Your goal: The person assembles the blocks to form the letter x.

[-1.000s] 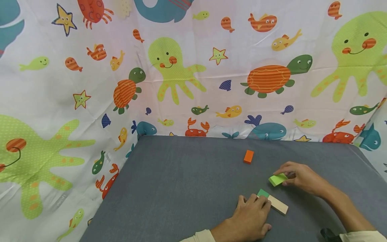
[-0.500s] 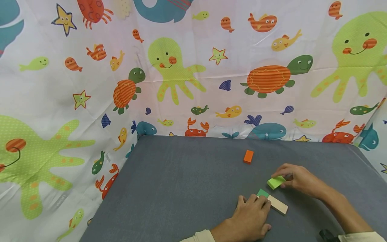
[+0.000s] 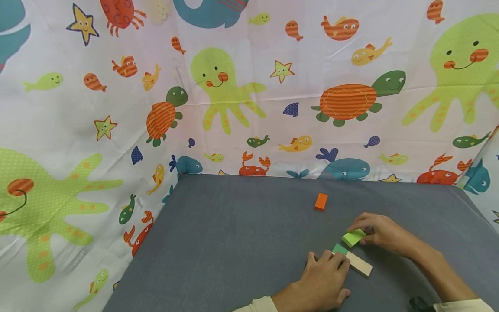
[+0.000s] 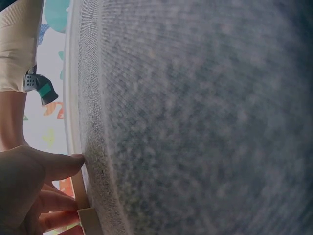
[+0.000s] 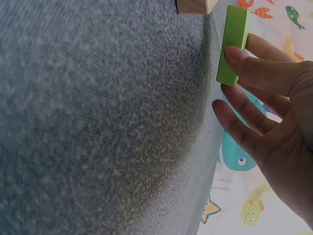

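My right hand (image 3: 383, 234) pinches a light green block (image 3: 354, 238) between thumb and fingers. In the right wrist view the green block (image 5: 234, 44) has the thumb on its near face. Just below it in the head view lie a darker green block (image 3: 340, 249) and a plain wooden block (image 3: 359, 264), end to side. My left hand (image 3: 321, 279) rests with its fingertips at these blocks and covers part of them. The left wrist view shows its thumb apart from its fingers, beside a wooden block (image 4: 90, 223).
An orange block (image 3: 321, 202) lies farther back on the grey cloth-covered table (image 3: 234, 242). Behind and to the left hangs a white curtain (image 3: 241, 164) printed with sea animals. A wooden block (image 5: 193, 6) shows at the top of the right wrist view.
My right hand has moved the light green block slightly left and toward me, closer to the darker green block. The left hand has stayed in place.
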A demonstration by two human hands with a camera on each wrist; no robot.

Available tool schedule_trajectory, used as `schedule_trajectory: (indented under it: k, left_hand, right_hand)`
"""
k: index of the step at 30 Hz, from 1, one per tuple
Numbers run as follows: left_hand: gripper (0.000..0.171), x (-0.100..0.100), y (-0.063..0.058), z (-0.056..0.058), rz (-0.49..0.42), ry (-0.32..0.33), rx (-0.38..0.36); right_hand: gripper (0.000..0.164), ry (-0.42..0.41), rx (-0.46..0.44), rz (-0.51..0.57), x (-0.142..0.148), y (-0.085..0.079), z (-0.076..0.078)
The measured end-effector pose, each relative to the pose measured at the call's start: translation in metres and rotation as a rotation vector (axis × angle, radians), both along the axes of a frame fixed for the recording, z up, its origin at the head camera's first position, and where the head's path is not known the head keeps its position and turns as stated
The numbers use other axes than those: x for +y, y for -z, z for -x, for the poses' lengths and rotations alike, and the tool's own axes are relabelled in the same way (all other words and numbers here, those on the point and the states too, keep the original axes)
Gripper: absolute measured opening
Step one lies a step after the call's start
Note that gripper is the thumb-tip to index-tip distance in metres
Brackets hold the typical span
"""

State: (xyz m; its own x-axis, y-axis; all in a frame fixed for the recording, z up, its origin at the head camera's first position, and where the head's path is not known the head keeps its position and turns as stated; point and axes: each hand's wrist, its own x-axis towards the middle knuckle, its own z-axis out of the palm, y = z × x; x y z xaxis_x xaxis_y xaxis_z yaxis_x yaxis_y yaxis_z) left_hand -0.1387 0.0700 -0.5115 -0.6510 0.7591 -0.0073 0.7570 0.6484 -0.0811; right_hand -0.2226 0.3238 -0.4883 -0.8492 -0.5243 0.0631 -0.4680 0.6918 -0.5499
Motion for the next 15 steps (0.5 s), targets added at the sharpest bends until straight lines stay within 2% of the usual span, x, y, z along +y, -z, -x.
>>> schedule_trajectory:
  k: [8, 15]
  left_hand:
    - [0.066, -0.0006, 0.0007, -0.0002, -0.003, 0.002, 0.0]
    - [0.066, -0.001, 0.0011, -0.0013, -0.011, 0.001, 0.04]
  right_hand:
    - [0.032, -0.028, 0.041, -0.001, -0.0025, 0.0038, 0.0002]
    - [0.031, -0.03, 0.011, 0.004, -0.0077, 0.0024, -0.0006]
